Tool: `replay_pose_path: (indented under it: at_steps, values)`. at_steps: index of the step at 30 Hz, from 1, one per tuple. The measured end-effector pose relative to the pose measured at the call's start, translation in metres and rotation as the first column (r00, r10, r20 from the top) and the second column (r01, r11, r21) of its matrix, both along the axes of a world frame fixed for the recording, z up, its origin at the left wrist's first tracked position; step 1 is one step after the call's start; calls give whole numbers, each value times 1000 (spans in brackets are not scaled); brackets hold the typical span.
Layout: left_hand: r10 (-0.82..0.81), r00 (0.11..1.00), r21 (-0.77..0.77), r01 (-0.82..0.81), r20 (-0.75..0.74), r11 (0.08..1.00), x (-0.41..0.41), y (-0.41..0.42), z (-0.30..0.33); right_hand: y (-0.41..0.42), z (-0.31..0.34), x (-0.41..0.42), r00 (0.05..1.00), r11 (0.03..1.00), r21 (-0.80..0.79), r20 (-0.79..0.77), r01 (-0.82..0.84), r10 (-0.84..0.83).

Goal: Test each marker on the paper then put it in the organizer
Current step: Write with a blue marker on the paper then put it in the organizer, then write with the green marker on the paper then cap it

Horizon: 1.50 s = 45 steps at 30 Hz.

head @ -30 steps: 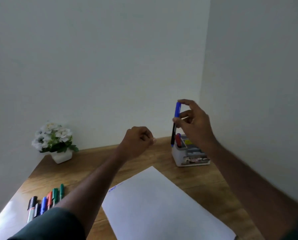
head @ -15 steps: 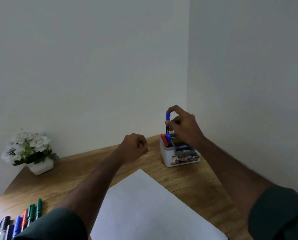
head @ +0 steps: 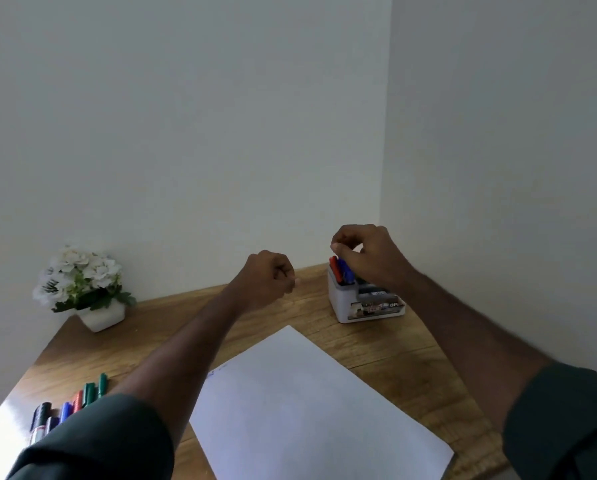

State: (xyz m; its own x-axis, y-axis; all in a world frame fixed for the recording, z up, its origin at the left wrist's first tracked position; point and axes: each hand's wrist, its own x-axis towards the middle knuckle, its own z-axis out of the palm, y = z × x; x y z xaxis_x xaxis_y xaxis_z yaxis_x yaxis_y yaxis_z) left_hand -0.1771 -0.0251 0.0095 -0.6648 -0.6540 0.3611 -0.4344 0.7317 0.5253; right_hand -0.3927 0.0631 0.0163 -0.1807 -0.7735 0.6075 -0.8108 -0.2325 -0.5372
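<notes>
My right hand (head: 364, 256) hovers just above the organizer (head: 364, 301), fingers curled with thumb and forefinger drawn close together over the top of the blue marker (head: 345, 271); whether they still touch its cap I cannot tell. That marker stands in the organizer's back left compartment, tilted slightly, just beside a red marker (head: 334, 268) in the same slot. My left hand (head: 269, 277) is raised over the table (head: 376, 348) in a loose fist, holding nothing, well apart from the organizer. The organizer is a small white box with a printed label on its front, sitting near the table's far right corner by the wall. The paper (head: 304, 407) lies in front of me, angled, with small blue scribbles near its left corner. At the near left edge lies a row of markers (head: 72, 403), black, blue, red and green, side by side. A pot of white flowers (head: 84, 287) sits at the far left.
</notes>
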Motion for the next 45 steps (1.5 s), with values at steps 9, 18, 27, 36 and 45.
replay_pose_path:
  at_steps: [9,18,27,36,45]
  values:
    - [183,983,22,-183,-18,983,91,15,-2,-5,4,124,989,966,-212,-66,-147,135]
    - [444,896,-54,-443,8,895,244,25,-42,-15,-46,268,910,868,353,-93,-350,404]
    - [549,836,-18,-549,-10,835,299,33,-67,-25,-74,336,927,811,540,-137,-227,350]
    - [515,857,-131,-512,-8,849,296,30,-70,-23,-60,329,952,830,554,-222,-56,213]
    - [256,960,-120,-269,-116,956,225,30,-63,13,-27,232,818,888,142,472,-438,328]
